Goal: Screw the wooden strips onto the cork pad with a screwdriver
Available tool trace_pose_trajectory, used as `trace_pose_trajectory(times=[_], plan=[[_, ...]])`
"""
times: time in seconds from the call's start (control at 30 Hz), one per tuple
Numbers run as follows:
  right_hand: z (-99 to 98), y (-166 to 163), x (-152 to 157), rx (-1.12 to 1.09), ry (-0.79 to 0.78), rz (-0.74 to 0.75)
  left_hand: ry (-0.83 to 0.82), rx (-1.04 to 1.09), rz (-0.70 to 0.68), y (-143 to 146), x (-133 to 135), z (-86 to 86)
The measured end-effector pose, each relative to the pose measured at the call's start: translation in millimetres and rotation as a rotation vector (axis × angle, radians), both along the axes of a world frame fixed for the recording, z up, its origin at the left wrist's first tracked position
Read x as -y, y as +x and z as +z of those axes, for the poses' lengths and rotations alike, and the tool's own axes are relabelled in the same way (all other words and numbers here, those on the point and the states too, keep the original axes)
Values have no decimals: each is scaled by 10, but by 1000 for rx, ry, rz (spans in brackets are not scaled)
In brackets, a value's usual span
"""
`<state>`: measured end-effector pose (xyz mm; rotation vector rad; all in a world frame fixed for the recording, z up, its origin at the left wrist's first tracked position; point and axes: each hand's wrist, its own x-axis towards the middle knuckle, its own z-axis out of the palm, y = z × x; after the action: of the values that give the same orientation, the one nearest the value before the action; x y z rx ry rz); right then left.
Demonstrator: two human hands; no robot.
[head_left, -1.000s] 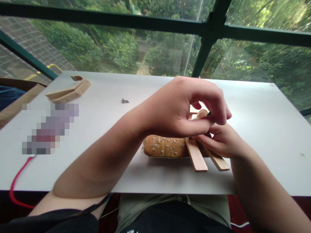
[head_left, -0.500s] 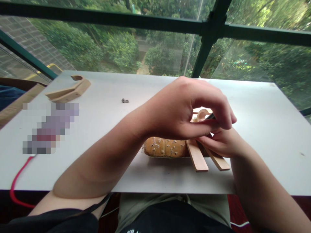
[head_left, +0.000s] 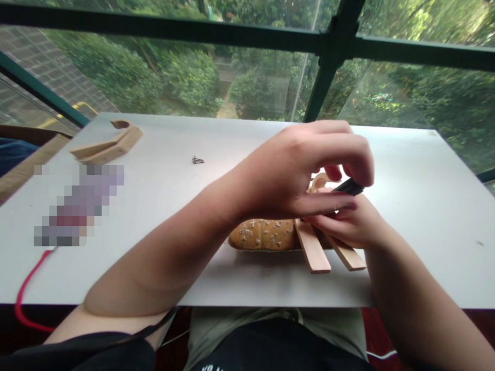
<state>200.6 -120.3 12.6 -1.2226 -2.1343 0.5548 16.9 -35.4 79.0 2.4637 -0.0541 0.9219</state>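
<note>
My left hand (head_left: pixel 305 170) reaches across in front of me, its fingers curled and pinched on a thin black tool (head_left: pixel 348 186) above a wooden piece (head_left: pixel 319 180) with a round end. My right hand (head_left: pixel 346 221) sits just beneath it, fingers closed on the same wooden assembly, whose two flat slats (head_left: pixel 313 247) stick out toward me. The slats rest against a seeded bread roll (head_left: pixel 263 234) lying on the white table (head_left: pixel 417 216). Much of the assembly is hidden by my hands.
A second wooden piece (head_left: pixel 106 144) with a hole lies at the table's far left. A few small dark screws (head_left: pixel 198 160) sit mid-table. A blurred object (head_left: pixel 77 203) and a red cord (head_left: pixel 27 283) are at the left edge. Windows rise behind.
My left hand's fingers have shifted rightward and lifted a little, showing more of the black tool. My right hand and the wooden slats stay put.
</note>
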Motion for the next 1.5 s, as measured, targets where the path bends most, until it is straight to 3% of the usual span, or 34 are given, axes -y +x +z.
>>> trace_pose_trajectory(times=[0.5,0.87,1.03,1.27,1.5], plan=[[-36,37,26,-141,-53,90,-148,-10,9,-26,21,-12],[-125,67,37,-104,-30,93,-121,-59,30,-36,40,-16],[-131,63,38,-52,7,60,-103,-54,83,-27,43,-40],[-129,43,41,-11,20,31,-162,-113,47,-39,54,-21],[-173,45,48,-40,-74,-66,-124,-133,-11,-65,26,1]])
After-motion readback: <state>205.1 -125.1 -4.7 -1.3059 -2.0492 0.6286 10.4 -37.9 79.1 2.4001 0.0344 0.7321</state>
